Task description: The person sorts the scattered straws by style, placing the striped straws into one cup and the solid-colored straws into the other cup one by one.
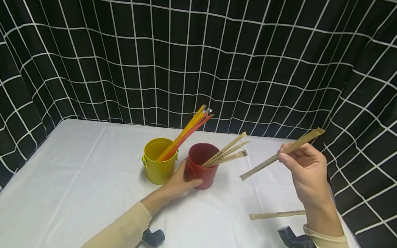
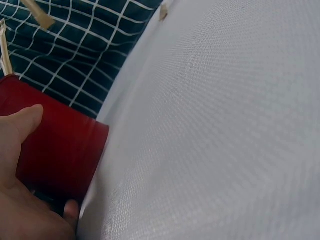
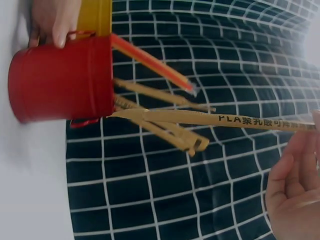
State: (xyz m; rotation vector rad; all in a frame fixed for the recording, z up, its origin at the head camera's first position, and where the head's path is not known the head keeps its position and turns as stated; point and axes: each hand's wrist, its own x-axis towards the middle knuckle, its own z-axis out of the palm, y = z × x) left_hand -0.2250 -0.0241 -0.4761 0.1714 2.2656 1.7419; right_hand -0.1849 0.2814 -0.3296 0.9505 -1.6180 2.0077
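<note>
My left hand [image 1: 177,184] holds the near left side of a small red bucket [image 1: 204,177], thumb across its front. Several paper-wrapped straws [image 1: 226,153] stand in this bucket, leaning right. Up to the right of it, my right hand [image 1: 307,170] pinches another paper-wrapped straw [image 1: 262,166] between thumb and fingers, tilted with its lower end toward the bucket. Printed letters show on that wrapper in the right wrist view, where the bucket's wall [image 3: 60,82] also appears. In the left wrist view the thumb [image 2: 30,120] lies against the red wall.
Left of the red bucket stands a yellow bucket [image 1: 158,171] with yellow and orange sticks [image 1: 184,138] leaning right. One more wrapped straw [image 1: 275,215] lies on the white tablecloth [image 1: 79,177], partly behind my right wrist. A black gridded curtain [image 1: 196,55] surrounds the table's back and sides.
</note>
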